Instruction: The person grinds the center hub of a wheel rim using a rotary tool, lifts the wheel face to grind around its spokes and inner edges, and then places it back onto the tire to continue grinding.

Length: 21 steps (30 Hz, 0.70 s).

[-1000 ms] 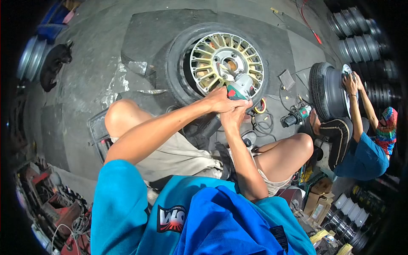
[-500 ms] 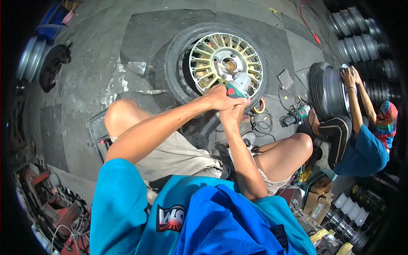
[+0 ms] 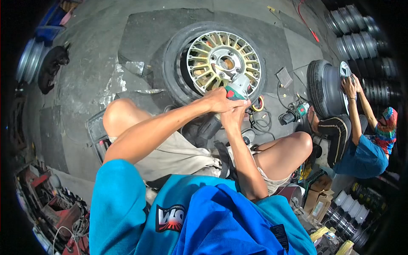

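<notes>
My left hand [image 3: 217, 100] is closed around the body of a green, red and grey angle grinder [image 3: 238, 87]. Just below it, my right hand [image 3: 233, 115] grips the same tool from its rear part. The grinder's head rests over the lower right spokes of a multi-spoke alloy wheel rim [image 3: 216, 53], which looks yellowish between its bright spokes. The grinder's disc is hidden, so I cannot tell whether it touches the metal. Beneath the rim, a black tyre [image 3: 171, 68] lies flat on the floor between my knees.
At the right a co-worker [image 3: 361, 148] has both hands on another rim [image 3: 345, 70] by an upright tyre [image 3: 318, 89]. A second grinder [image 3: 295, 114], coiled cable [image 3: 262, 124] and yellow tape roll [image 3: 258, 103] lie near my knee. Stacked rims [image 3: 359, 44] line the right side.
The grinder's head has moved slightly down and left over the spokes, both hands keeping their grip. The co-worker's rim has tilted, showing more of its bright face.
</notes>
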Available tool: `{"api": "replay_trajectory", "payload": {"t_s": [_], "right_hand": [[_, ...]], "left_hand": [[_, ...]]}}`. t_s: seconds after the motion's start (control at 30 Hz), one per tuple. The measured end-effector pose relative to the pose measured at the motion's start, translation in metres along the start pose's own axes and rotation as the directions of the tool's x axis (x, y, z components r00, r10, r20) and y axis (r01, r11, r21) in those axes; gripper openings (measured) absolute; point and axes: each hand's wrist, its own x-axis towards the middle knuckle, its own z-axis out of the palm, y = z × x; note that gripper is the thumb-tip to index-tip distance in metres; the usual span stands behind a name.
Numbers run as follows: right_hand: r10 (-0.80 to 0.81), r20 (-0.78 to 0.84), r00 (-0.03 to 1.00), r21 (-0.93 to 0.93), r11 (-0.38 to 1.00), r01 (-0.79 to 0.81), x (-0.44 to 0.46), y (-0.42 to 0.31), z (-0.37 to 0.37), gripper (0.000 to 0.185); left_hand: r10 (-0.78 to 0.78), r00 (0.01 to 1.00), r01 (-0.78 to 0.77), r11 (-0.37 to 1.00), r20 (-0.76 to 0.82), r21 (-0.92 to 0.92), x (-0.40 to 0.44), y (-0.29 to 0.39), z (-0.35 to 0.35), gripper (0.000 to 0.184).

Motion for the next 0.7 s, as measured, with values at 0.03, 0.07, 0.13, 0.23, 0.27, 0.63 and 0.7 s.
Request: {"api": "replay_trajectory", "payload": {"t_s": [0.03,0.07,0.13,0.23,0.27,0.63,0.7], "right_hand": [[0.011,-0.007,1.0,-0.018,1.0,-0.011,0.002,0.003,0.003,0.086],[0.01,-0.006,1.0,-0.014,1.0,-0.01,0.001,0.006,0.004,0.086],[-0.053,-0.018,0.998,-0.069,0.996,0.052,0.003,0.003,0.003,0.089],[-0.003,0.013,1.0,-0.076,0.997,0.004,0.0,-0.011,-0.008,0.092],[-0.004,0.013,1.0,-0.076,0.997,0.005,0.001,-0.016,-0.008,0.092],[0.079,0.002,0.997,-0.061,0.995,-0.079,0.002,-0.024,-0.001,0.08],[0.083,0.016,0.996,-0.081,0.993,-0.081,0.004,-0.023,-0.002,0.078]], "left_hand": [[-0.051,0.999,0.052,0.997,-0.019,0.053,0.002,0.0,-0.002,0.089],[-0.023,0.996,0.03,0.996,-0.089,0.079,0.009,-0.009,0.003,0.095],[0.046,0.994,-0.046,0.999,-0.098,0.001,0.007,-0.014,0.006,0.1],[0.082,0.993,-0.086,0.995,-0.08,-0.052,0.003,-0.005,0.002,0.105],[0.046,0.997,-0.047,0.999,-0.055,-0.023,0.0,-0.002,0.0,0.105],[-0.022,0.995,0.031,0.995,-0.093,0.096,0.011,-0.009,0.001,0.092],[0.001,0.997,0.005,0.997,-0.072,0.079,0.009,-0.009,-0.002,0.088]]}}
